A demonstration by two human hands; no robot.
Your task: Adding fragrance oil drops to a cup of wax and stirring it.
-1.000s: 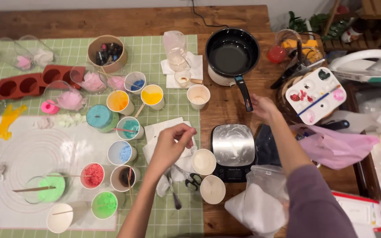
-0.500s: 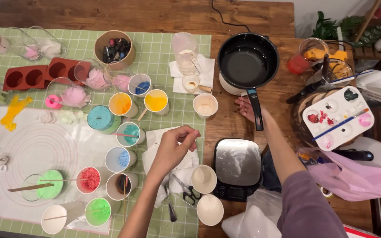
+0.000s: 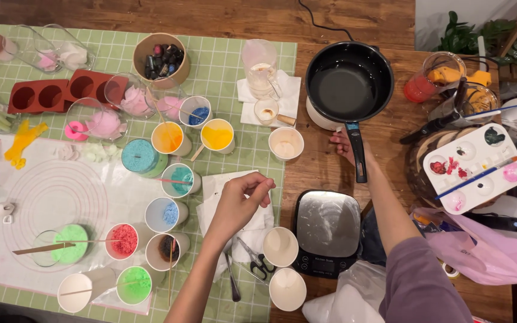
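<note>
The black pan is round and deep, its inside dark and bare with a dull sheen, and it sits on a pale base at the far side of the wooden table. Its straight black handle runs toward the person. The right hand lies just under and to the left of that handle, fingers against it; whether they are closed round it cannot be told, as the handle covers them. The left hand hovers over a white paper napkin on the green checked mat, thumb and forefinger pinched together at the tips; what they pinch, if anything, is too small to see.

Between the two hands stands a paper cup of pale wax, just left of the pan's handle. Nearer the person, a kitchen scale with a steel plate lies right below the handle's end. Two empty paper cups stand beside the scale, and scissors lie on the napkin under the left wrist. Left of the left hand, cups of coloured powder cluster: yellow, orange, teal, blue, red, green. A paint palette with a brush rests to the right of the pan, well apart from the right hand.
</note>
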